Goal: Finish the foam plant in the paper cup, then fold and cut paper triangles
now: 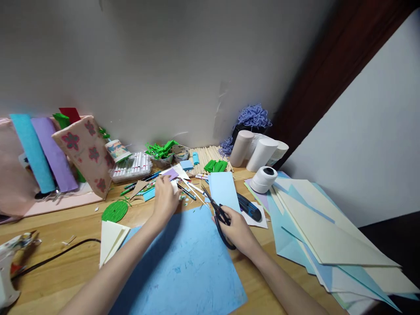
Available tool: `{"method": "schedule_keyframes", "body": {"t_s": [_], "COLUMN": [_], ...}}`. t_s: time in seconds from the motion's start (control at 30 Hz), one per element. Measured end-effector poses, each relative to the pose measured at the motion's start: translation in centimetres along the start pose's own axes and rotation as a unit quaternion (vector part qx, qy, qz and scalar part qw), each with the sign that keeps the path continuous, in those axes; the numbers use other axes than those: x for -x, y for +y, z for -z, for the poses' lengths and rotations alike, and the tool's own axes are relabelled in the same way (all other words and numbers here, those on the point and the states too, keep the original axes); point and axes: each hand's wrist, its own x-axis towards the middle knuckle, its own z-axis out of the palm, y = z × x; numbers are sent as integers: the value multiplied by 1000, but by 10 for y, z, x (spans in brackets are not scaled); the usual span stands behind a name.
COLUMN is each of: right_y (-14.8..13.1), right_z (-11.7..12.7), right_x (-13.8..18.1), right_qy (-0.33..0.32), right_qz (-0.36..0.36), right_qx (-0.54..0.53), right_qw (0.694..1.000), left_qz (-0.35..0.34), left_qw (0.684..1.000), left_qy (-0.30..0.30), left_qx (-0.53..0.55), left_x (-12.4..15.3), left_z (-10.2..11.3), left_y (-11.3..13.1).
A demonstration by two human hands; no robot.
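Note:
My right hand (238, 229) grips black-handled scissors (216, 209), their blades pointing up and left over the edge of a large blue sheet (187, 262). My left hand (166, 199) is over the scraps beyond that sheet, its fingers closed around a small white piece of paper (175, 187). Close by lie a purple paper piece (171, 174) and several pens (187, 192). A light blue paper strip (225, 190) lies just past the scissors, with a blue utility knife (249, 207) to its right.
Marker pens in a case (133, 166), a bowl of green strips (161, 153) and wooden sticks (208, 157) line the wall. Stacked coloured paper (328, 232) covers the right side, near a white thread spool (263, 180). A glue gun (9, 267) lies at left; its black cord crosses the table.

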Motion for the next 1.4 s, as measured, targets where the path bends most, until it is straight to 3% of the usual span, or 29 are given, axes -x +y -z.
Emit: {"method": "schedule_keyframes", "body": {"t_s": [0.13,0.3,0.43,0.7,1.0,1.13,1.27,1.33,1.4], "right_y": [3,10,12,14,17,14,8,6,5], "right_z": [19,49,56,58,58,57,52,44,34], "right_x": [-8,-12,-12,-13,-14,-13,-9,-7,-4], "right_qy": [38,161,161,147,159,176,180,139,79], "right_qz": [-9,-90,-119,-120,-109,-102,-65,-36,-6], "right_qx": [36,261,291,228,217,198,227,253,275], "right_qw": [999,948,935,955,957,959,955,957,958], "left_qz": [-60,-25,-1,79,83,49,44,98,183], "left_qw": [985,978,974,936,940,956,967,939,889], "left_qy": [-152,-190,-193,-263,-273,-224,-139,-116,-152], "left_qx": [54,81,118,221,190,184,208,310,391], "left_x": [-4,-2,0,-9,-9,-10,-3,12,33], "left_z": [-40,-78,-84,-85,-84,-66,-15,16,43], "left_y": [45,70,72,78,93,97,77,59,40]}}
